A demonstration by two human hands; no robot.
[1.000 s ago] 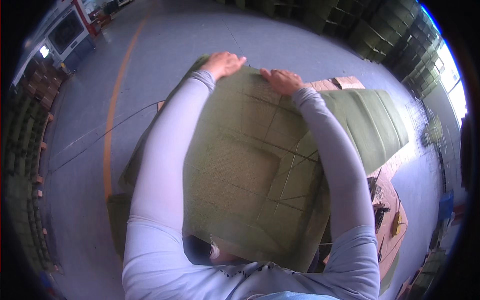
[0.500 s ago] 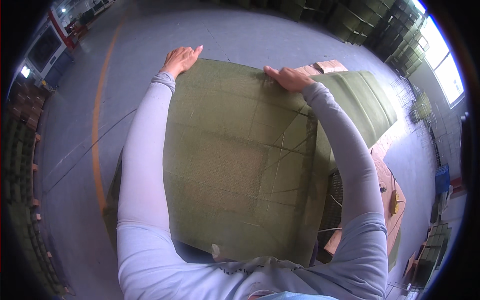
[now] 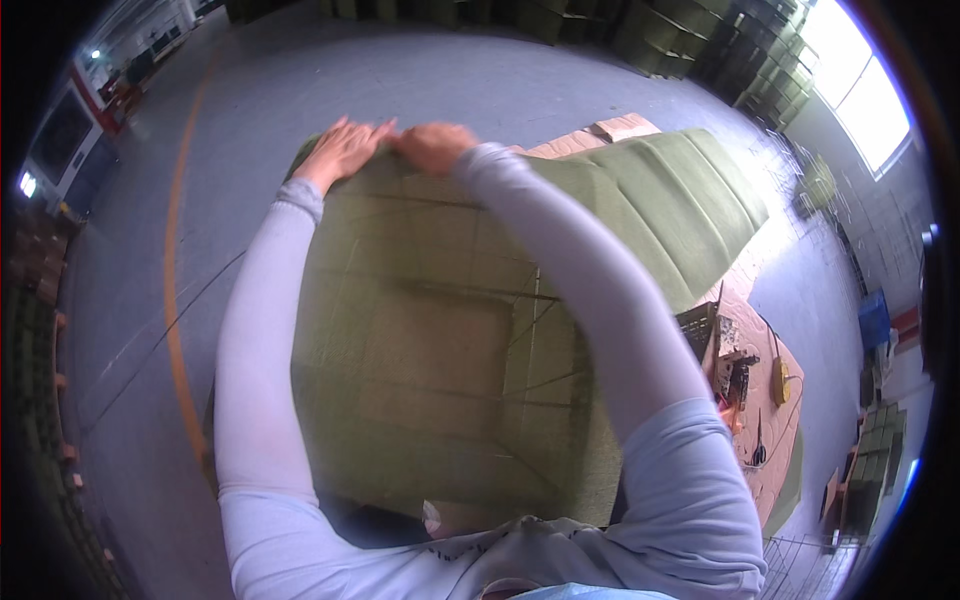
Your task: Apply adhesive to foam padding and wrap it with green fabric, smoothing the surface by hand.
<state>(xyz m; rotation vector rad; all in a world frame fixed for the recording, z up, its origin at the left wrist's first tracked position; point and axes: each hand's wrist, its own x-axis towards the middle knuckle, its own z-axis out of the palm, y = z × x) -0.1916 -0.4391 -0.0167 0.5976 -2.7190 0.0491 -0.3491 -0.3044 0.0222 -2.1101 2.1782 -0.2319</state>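
Observation:
A large olive-green fabric cover (image 3: 330, 300) lies in front of me with a wire frame (image 3: 535, 297) showing as dark lines across it. A brownish square patch (image 3: 440, 350) is in its middle. At the far left corner, my left hand (image 3: 345, 152) is closed over the cover's edge, thumb pointing right. Close beside it, my right hand (image 3: 435, 147) is closed on the same far edge, slightly smeared by motion. Their thumbs nearly meet. The fingertips beyond the edge are hidden.
A second ribbed green cover (image 3: 670, 200) lies to the right over brown cardboard (image 3: 770, 380). On the cardboard are scissors (image 3: 759, 440), a yellow corded device (image 3: 781, 380) and a dark hand tool (image 3: 740, 378). Stacked green pieces (image 3: 660, 35) stand at the back.
My right hand has moved left along the far edge to my left hand. The cover's far edge looks bunched there. The tools on the cardboard have come into sight.

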